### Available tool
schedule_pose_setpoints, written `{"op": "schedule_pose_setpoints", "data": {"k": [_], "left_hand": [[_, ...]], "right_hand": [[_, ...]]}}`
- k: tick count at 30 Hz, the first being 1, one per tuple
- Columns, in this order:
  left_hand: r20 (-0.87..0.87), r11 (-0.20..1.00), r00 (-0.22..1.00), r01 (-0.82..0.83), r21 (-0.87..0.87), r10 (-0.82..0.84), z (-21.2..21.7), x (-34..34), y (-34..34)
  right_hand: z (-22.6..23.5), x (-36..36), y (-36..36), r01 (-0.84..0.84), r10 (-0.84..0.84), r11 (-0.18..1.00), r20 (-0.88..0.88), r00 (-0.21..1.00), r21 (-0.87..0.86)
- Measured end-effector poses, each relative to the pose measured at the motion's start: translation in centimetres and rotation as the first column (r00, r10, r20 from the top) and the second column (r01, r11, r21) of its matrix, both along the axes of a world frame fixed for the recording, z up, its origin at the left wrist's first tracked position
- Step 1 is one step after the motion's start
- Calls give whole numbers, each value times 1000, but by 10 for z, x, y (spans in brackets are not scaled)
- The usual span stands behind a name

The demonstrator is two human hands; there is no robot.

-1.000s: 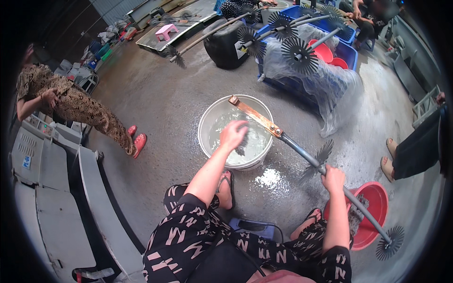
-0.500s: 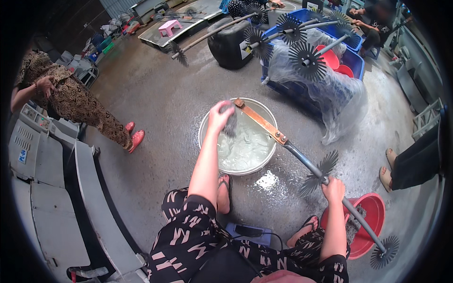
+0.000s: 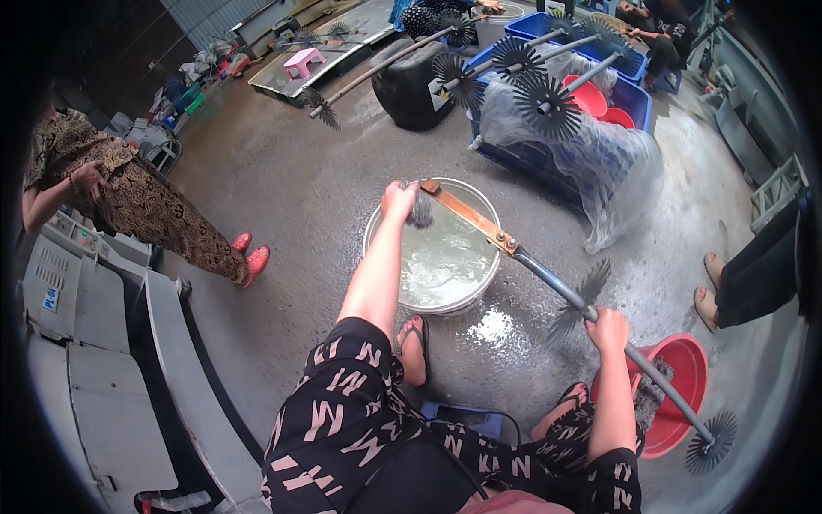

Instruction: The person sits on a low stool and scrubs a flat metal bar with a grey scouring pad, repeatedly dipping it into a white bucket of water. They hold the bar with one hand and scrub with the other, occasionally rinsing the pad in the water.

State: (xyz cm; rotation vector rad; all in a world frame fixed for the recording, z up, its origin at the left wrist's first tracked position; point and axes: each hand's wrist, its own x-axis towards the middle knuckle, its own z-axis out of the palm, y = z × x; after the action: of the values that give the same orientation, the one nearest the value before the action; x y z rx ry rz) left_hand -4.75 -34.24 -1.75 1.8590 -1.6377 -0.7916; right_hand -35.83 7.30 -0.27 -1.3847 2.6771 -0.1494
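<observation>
The right hand [image 3: 606, 324] is gripping the long rod [image 3: 561, 287] mid-shaft, steadying it across the white bucket [image 3: 441, 257]. The left hand [image 3: 398, 200] is closing around a grey scrubbing pad [image 3: 419, 210] against the rod's copper-coloured end [image 3: 467, 214], directly above the water so runoff is falling in.

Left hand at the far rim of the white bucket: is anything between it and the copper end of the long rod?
Nothing visible. The left hand holds a dark scrubber right beside the copper end, which lies across the white bucket.

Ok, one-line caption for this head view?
Left hand scrubs rod end over water bucket; right hand grips the shaft.
</observation>
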Motion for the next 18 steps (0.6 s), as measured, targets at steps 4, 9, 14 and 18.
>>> {"op": "schedule_pose_setpoints", "data": {"k": [4, 9, 14, 18], "left_hand": [[229, 948, 965, 50, 316, -128, -41, 23, 52], [422, 654, 536, 377, 655, -731, -110, 48, 66], [-67, 863, 923, 379, 333, -379, 21, 17, 93], [-47, 825, 854, 484, -293, -518, 51, -22, 120]], "right_hand": [[1, 0, -1, 8, -7, 1000, 29, 1000, -14], [2, 11, -11, -41, 42, 999, 43, 998, -22], [-4, -3, -2, 18, -17, 999, 48, 999, -33], [-4, -1, -1, 5, -4, 1000, 46, 999, -24]]}}
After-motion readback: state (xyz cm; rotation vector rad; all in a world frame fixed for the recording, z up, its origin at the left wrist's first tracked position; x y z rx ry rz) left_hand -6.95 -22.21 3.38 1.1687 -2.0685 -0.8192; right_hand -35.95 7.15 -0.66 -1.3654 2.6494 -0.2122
